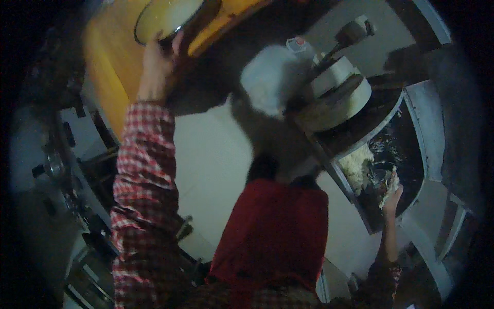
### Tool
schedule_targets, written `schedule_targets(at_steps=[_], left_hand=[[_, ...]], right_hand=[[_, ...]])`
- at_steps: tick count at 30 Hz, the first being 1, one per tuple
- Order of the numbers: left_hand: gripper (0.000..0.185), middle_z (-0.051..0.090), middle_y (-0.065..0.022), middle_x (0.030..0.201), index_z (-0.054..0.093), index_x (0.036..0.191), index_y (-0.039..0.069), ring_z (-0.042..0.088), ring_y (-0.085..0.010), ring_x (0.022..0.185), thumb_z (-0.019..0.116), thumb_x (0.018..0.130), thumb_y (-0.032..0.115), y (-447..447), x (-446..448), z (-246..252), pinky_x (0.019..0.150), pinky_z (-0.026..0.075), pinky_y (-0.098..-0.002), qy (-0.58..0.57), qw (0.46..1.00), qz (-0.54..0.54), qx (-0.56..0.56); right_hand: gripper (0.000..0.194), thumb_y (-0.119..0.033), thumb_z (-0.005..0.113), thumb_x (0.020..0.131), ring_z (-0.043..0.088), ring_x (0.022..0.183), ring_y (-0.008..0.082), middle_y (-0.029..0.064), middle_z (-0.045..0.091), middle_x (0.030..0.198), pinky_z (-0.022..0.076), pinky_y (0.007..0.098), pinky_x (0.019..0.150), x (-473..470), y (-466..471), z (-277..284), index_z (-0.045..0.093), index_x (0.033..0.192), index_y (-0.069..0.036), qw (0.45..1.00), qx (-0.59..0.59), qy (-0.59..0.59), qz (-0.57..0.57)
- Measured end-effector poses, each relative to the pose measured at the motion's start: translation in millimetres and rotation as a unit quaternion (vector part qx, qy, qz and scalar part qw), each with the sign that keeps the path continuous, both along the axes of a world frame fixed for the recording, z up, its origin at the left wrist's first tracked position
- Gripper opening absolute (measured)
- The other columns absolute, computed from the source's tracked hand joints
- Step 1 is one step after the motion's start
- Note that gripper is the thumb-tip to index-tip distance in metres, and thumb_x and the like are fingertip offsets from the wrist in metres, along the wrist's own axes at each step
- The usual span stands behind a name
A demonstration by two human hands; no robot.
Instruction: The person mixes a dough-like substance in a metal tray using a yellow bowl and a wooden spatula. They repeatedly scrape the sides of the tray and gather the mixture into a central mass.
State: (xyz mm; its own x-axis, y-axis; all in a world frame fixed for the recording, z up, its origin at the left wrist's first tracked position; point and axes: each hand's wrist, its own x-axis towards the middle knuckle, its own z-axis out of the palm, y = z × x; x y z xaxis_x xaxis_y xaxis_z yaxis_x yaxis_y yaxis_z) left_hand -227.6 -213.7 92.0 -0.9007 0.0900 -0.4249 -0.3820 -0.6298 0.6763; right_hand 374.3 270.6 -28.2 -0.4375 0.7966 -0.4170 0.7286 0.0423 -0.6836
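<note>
At the upper left, my left hand [159, 63] grips the near rim of a round, pale dish [166, 21] with a dark edge. The dish is over an orange-yellow surface [108, 65], and the picture's top cuts off its far part. Far to the right, my right hand [393, 195] is smeared with pale, sticky dough. It is over a dark basin or work surface [409, 158]. A mass of pale dough [355, 166] lies just left of its fingers. Blur hides whether those fingers close on any dough.
A whitish, rounded bag or container [264, 83] stands ahead on the floor side. Right of it is a round white tub [351, 104], with a red-capped container [298, 43] behind. My red apron [274, 231] hangs over the pale floor [208, 154]. Dark clutter lines the left.
</note>
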Motion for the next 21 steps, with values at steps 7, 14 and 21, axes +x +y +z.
schedule_targets(at_steps=[7, 14, 21], left_hand=[[0.06, 0.017, -0.011, 0.149, 0.034, 0.14, 0.009, 0.017, -0.0257, 0.135, 0.025, 0.097, 0.05, 13.3, 90.7, 17.7, 0.112, 0.011, -0.037, 0.247, 0.87, -0.204, -0.373], [0.024, 0.06, -0.0091, 0.072, 0.058, 0.08, 0.001, 0.058, -0.0183, 0.065, 0.049, 0.089, 0.021, 47.4, 286.6, -188.2, 0.058, 0.042, -0.0302, 0.204, 0.866, -0.07, -0.45], [0.029, 0.059, -0.0081, 0.062, 0.062, 0.078, 0.003, 0.058, -0.0164, 0.056, 0.061, 0.084, 0.031, 108.0, 567.5, -494.5, 0.054, 0.046, -0.0344, -0.259, 0.859, -0.161, -0.412]], right_hand=[[0.032, -0.007, 0.054, 0.084, 0.051, 0.093, 0.0228, 0.0148, 0.051, 0.103, 0.0402, 0.0345, 0.087, 11.0, 41.8, -26.2, 0.042, 0.111, 0.005, 0.976, 0.185, -0.101, 0.059], [0.049, -0.005, 0.062, 0.079, 0.051, 0.102, 0.0253, 0.0173, 0.049, 0.115, 0.0392, 0.0364, 0.093, 51.8, 83.4, -49.3, 0.037, 0.119, 0.006, 0.977, 0.195, -0.076, 0.051], [0.049, -0.006, 0.061, 0.079, 0.051, 0.103, 0.0249, 0.0171, 0.049, 0.115, 0.0397, 0.036, 0.092, 84.7, 91.2, -92.4, 0.036, 0.12, 0.006, 0.96, 0.219, -0.103, 0.14]])
